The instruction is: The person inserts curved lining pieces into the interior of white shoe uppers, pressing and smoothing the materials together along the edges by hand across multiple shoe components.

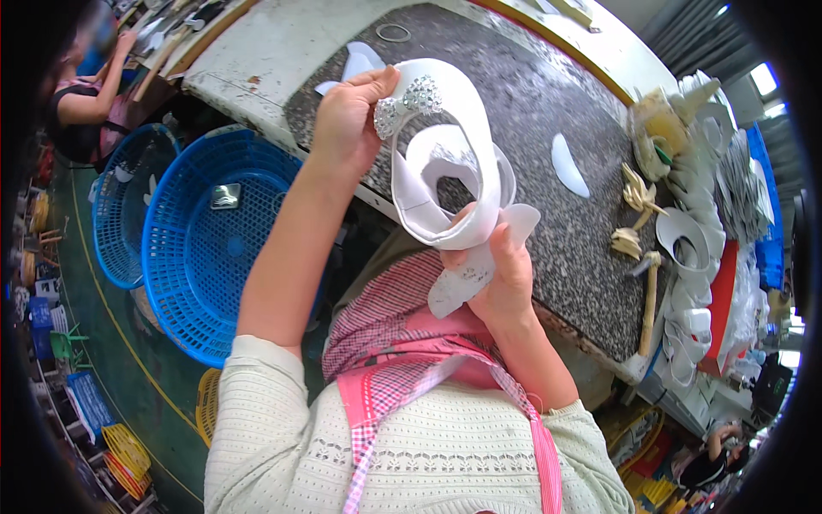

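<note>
A white shoe upper [469, 98] with a sparkling rhinestone bow [421, 96] is held up over the edge of the speckled stone slab [556, 248]. My left hand [351, 116] is closed on its upper left edge, thumb and fingers pinching beside the bow. My right hand [507, 278] grips the lower end of the upper. A whitish curved stiffener piece [462, 289] with dark marks is in that same hand, against the palm; part of it is hidden by the fingers. Another crescent-shaped white piece [568, 165] lies on the slab to the right.
A hammer [648, 304], several white uppers [682, 236] and a grey stack of pieces [743, 184] lie on the right. White pieces [362, 60] and a thin ring [393, 32] sit at the far left. Blue baskets [163, 248] stand left; a person [86, 103] works beyond.
</note>
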Motion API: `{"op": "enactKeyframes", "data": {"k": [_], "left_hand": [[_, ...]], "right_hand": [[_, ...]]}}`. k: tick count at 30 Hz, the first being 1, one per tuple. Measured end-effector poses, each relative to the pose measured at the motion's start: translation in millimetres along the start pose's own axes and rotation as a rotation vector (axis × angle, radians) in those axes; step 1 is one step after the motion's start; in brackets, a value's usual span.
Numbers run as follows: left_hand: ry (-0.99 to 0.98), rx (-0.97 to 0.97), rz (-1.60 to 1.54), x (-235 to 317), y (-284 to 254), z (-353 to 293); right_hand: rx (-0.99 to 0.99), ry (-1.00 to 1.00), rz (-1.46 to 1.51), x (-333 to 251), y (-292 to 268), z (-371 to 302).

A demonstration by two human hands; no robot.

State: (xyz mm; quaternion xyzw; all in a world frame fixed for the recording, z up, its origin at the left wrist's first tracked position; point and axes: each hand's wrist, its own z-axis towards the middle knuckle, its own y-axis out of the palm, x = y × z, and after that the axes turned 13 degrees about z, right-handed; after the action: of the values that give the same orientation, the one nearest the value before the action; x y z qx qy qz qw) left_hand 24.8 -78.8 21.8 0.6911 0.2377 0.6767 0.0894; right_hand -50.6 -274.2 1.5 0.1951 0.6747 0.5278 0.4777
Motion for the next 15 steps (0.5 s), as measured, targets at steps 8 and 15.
{"op": "enactKeyframes", "data": {"k": [8, 15], "left_hand": [[0.048, -0.001, -0.372, 1, -29, 36], [0.159, -0.053, -0.159, 13, -42, 39]], "right_hand": [[0.152, 0.149, -0.112, 21, 21, 41], [0.163, 0.194, -0.148, 21, 19, 53]]}}
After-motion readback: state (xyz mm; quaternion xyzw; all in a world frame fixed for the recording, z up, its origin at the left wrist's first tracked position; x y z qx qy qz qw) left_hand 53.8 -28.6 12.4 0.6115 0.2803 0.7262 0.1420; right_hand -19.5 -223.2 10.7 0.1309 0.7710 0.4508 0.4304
